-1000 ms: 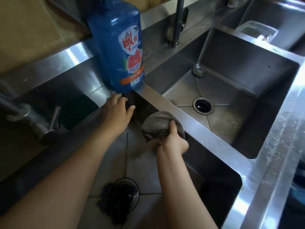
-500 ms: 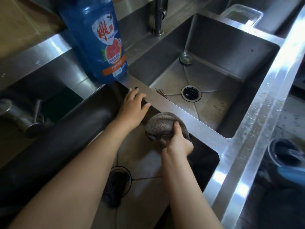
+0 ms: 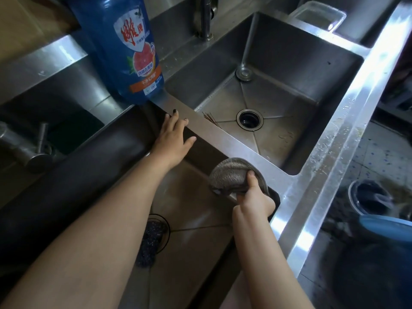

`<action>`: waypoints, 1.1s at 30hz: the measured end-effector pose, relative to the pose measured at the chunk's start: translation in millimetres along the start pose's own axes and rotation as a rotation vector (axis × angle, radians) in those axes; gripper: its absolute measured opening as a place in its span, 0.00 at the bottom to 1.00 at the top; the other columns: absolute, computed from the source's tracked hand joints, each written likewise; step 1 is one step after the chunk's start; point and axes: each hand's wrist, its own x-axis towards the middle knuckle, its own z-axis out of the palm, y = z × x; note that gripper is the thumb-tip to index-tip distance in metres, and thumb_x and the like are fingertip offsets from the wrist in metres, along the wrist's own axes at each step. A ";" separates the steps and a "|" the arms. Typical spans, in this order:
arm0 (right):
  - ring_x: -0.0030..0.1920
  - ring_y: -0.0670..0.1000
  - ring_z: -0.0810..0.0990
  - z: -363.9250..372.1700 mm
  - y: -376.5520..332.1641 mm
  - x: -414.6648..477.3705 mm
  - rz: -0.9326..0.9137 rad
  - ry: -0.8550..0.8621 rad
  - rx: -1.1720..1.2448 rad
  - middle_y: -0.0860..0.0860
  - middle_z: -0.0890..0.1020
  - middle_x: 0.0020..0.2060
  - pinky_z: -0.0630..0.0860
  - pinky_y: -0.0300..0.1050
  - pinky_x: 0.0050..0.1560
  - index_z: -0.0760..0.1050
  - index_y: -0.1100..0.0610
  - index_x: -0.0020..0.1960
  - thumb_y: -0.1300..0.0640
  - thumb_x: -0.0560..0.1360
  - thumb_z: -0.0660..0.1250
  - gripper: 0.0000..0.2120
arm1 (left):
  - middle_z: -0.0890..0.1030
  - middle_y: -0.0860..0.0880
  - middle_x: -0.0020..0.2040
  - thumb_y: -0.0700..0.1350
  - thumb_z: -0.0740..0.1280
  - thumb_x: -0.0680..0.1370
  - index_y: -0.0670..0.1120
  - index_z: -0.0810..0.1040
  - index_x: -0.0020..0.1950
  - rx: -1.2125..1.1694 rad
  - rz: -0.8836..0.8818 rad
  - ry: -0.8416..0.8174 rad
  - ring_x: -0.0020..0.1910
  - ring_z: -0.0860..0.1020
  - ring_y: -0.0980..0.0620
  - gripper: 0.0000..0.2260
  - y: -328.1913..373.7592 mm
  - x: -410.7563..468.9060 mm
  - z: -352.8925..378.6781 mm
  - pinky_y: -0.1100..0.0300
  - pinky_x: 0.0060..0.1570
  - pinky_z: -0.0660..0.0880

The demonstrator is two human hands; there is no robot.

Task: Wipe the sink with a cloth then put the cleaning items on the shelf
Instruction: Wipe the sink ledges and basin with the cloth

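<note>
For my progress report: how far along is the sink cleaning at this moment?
Done: nothing is clearly finished; thin sticks lie in the far basin. In hand: the right hand grips the grey cloth against the divider, where the left hand rests. Left: the blue detergent bottle and the dark scrubber in the near basin are not yet shelved.

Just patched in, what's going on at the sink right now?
A person is wiping the near basin. Their right hand grips a grey cloth against the divider, while the left hand rests open on the divider's top edge. A blue detergent bottle stands at the divider's far end, and a dark scrubber lies over the near drain. Neither is shelved yet.
</note>
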 end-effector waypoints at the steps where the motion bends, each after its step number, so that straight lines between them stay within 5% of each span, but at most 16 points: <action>1: 0.46 0.54 0.79 -2.4 -2.5 -0.6 -0.007 0.008 -0.001 0.56 0.80 0.50 0.78 0.52 0.53 0.75 0.63 0.52 0.58 0.68 0.75 0.16 | 0.47 0.47 0.77 0.50 0.59 0.79 0.46 0.58 0.73 -0.002 0.003 -0.003 0.76 0.42 0.47 0.24 -0.2 -0.1 -0.3 0.49 0.72 0.50; 7: 0.48 0.52 0.74 -14.5 -10.7 -8.8 -0.043 0.004 -0.086 0.51 0.75 0.47 0.73 0.43 0.52 0.71 0.58 0.52 0.57 0.72 0.71 0.13 | 0.45 0.49 0.77 0.49 0.58 0.80 0.47 0.58 0.74 -0.072 -0.013 -0.051 0.76 0.42 0.50 0.23 2.1 -3.2 -5.5 0.49 0.72 0.50; 15: 0.51 0.52 0.78 -25.0 -9.5 -20.2 -0.215 -0.292 -0.313 0.51 0.79 0.50 0.75 0.48 0.57 0.73 0.59 0.59 0.53 0.72 0.70 0.18 | 0.58 0.47 0.75 0.45 0.58 0.80 0.45 0.67 0.70 -0.201 -0.033 0.020 0.74 0.55 0.50 0.18 4.0 -32.2 -23.7 0.56 0.70 0.55; 21: 0.47 0.54 0.80 -25.8 -22.9 -43.3 -0.284 -0.652 -0.385 0.51 0.80 0.41 0.75 0.62 0.57 0.79 0.48 0.43 0.54 0.71 0.70 0.02 | 0.67 0.47 0.69 0.42 0.61 0.79 0.43 0.73 0.64 -0.299 -0.077 0.240 0.67 0.66 0.50 0.14 2.6 -93.3 -34.7 0.67 0.61 0.59; 25: 0.52 0.56 0.79 -25.8 -32.0 -61.4 -0.162 -0.853 -0.380 0.53 0.80 0.46 0.76 0.57 0.57 0.76 0.52 0.50 0.58 0.77 0.63 0.05 | 0.71 0.46 0.64 0.41 0.63 0.77 0.43 0.75 0.60 -0.350 -0.133 0.370 0.64 0.69 0.51 0.12 -1.5 -132.8 -43.2 0.70 0.59 0.60; 29: 0.39 0.44 0.79 -25.3 -30.8 -73.0 -0.139 -1.048 -0.496 0.51 0.78 0.44 0.79 0.51 0.50 0.70 0.62 0.62 0.58 0.78 0.61 0.13 | 0.74 0.47 0.57 0.38 0.65 0.75 0.42 0.77 0.56 -0.451 -0.195 0.533 0.61 0.73 0.48 0.09 -5.1 -175.3 -51.5 0.58 0.61 0.68; 31: 0.38 0.39 0.80 -23.0 -26.1 -73.2 0.032 -1.134 -0.511 0.47 0.77 0.43 0.78 0.41 0.40 0.70 0.56 0.60 0.61 0.80 0.58 0.10 | 0.72 0.51 0.56 0.39 0.65 0.76 0.45 0.76 0.56 -0.505 -0.259 0.578 0.60 0.74 0.50 0.09 -5.3 -200.5 -53.3 0.55 0.62 0.70; 33: 0.47 0.47 0.81 -20.5 -19.8 -71.6 0.222 -1.195 -0.535 0.51 0.79 0.49 0.77 0.46 0.41 0.72 0.50 0.58 0.57 0.81 0.55 0.10 | 0.71 0.52 0.56 0.40 0.64 0.77 0.49 0.75 0.55 -0.534 -0.337 0.643 0.59 0.74 0.51 0.09 -4.0 -228.5 -50.2 0.56 0.61 0.71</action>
